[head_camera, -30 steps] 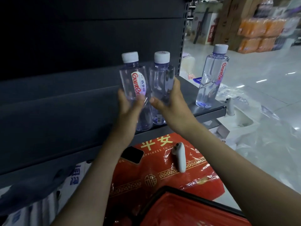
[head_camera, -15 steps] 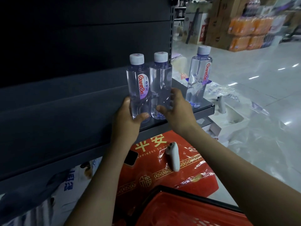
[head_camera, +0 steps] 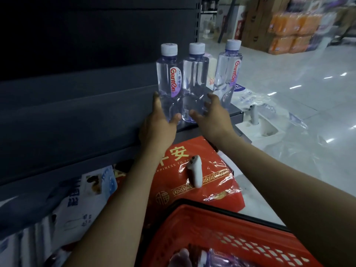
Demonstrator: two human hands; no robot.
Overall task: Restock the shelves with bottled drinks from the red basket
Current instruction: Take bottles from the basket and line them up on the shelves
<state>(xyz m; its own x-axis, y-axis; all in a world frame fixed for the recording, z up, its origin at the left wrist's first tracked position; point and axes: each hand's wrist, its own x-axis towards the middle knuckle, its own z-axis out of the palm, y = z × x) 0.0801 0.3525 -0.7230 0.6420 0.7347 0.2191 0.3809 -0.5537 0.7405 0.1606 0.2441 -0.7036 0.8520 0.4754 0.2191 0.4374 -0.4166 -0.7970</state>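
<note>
Three clear water bottles stand upright on the dark shelf [head_camera: 77,116], at its right end near the front edge. The left bottle [head_camera: 169,78] and middle bottle [head_camera: 195,79] touch side by side; the right bottle [head_camera: 228,74] stands a little apart at the shelf's end.

Left hand [head_camera: 158,126] wraps the base of the left bottle, thumb in front and fingers behind. That is a grip. Right hand [head_camera: 213,116] is at the base of the middle bottle with fingers loosely curled and spread. Cannot tell whether it grips or is just off the plastic.

Red basket [head_camera: 212,228] sits below the shelf, in front of it, with blurred bottles inside. A red wrapped package [head_camera: 212,189] lies under the shelf, with a white handheld device [head_camera: 196,172] lying on it.
</note>
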